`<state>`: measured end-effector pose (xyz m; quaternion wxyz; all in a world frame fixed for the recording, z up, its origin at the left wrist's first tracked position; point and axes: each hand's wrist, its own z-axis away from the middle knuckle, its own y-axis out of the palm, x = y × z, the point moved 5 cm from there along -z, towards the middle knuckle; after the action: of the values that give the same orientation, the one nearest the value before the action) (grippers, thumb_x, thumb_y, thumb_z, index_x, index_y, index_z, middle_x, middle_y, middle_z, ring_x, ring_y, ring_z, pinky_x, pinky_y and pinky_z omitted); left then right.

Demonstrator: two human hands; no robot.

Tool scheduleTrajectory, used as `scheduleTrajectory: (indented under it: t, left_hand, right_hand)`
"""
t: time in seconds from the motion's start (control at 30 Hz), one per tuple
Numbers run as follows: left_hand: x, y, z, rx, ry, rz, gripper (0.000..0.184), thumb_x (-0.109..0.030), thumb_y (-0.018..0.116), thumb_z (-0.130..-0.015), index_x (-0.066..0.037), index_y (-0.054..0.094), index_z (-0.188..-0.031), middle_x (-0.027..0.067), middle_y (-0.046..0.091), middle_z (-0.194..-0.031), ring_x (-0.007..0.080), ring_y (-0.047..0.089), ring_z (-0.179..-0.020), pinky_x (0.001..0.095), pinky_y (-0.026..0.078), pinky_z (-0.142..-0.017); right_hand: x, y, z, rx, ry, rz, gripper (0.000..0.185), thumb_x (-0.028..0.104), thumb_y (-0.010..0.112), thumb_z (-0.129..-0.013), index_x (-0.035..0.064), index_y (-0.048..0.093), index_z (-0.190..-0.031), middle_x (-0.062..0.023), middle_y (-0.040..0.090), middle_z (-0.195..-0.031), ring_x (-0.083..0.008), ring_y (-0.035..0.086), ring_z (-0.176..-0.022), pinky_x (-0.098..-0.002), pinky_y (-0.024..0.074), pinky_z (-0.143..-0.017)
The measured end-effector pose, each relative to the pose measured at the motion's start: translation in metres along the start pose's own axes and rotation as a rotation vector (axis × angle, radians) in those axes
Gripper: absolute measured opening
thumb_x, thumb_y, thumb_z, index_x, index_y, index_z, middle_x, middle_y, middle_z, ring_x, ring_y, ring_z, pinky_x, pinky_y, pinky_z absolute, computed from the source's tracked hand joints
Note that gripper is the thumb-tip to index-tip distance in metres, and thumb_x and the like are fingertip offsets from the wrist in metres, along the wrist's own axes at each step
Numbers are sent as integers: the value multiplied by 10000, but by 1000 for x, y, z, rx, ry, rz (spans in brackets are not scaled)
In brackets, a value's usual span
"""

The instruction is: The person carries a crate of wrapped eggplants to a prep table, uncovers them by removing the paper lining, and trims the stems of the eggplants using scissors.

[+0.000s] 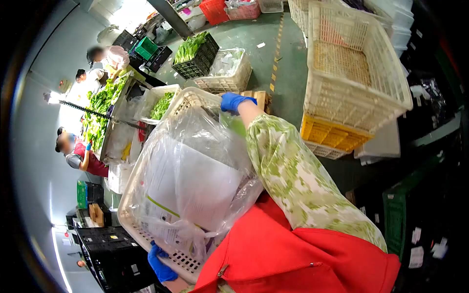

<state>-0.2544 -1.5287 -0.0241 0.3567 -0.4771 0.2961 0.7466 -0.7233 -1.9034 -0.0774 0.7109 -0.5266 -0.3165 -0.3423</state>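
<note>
A white plastic basket [135,184] with slotted walls is held in front of my red apron, tilted in view. In it lie crumpled clear plastic bags [210,132] and white printed sheets [202,180], one with a green stripe. My right hand [237,101], in a blue glove, is closed on the far end of the basket's rim. At the near left side my left hand [161,263], also blue-gloved, grips the basket's edge; its fingers are partly hidden.
Stacked white crates [356,83] over a yellow crate [334,133] stand to the right. A black crate of greens [195,53] and a white crate with plastic [224,75] sit ahead. Several people work at a table of leafy greens [102,110]. Black crates [115,256] stand lower left.
</note>
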Motion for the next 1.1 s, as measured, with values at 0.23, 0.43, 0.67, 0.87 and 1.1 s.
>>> scheduleTrajectory:
  t: [0.23,0.43,0.67,0.87,1.1]
  left_hand:
    - [12,64,-56,-30,-6,-2,185,-134,531,-768,-49,582,-924,-30,503,-675,75,470,-587,195,351,-530]
    - [30,130,-109,-69,48,-23,183,-128,538,-773,-34,579,-923,-26,488,-636,75,453,-524,200,358,-495]
    - [24,221,-117,-103,79,-126,279,-109,562,-758,-16,550,-1021,1,491,-642,88,446,-491,210,382,-446]
    - [30,243,-169,-86,11,-87,270,-78,550,-729,-16,553,-992,24,495,-625,119,462,-454,232,400,-426]
    - [38,269,-218,-52,21,-76,285,-120,577,-733,-20,552,-999,18,488,-622,116,460,-462,226,383,-424]
  right_hand:
    - [-12,-36,-99,145,37,98,258,143,551,-707,40,576,-942,-124,593,-694,-232,576,-534,-358,463,-467]
    - [-89,-69,-179,126,72,-6,218,125,550,-712,3,554,-892,-145,564,-646,-234,535,-461,-370,425,-400]
    - [-135,-114,-258,113,-33,-24,178,122,577,-725,11,578,-865,-138,549,-583,-229,520,-428,-362,426,-402]
    - [-135,-136,-277,117,62,-42,262,134,604,-720,15,553,-947,-127,567,-648,-210,532,-449,-357,425,-395]
    - [-151,-164,-318,79,58,83,209,119,589,-711,-23,579,-863,-146,588,-633,-221,557,-445,-366,453,-409]
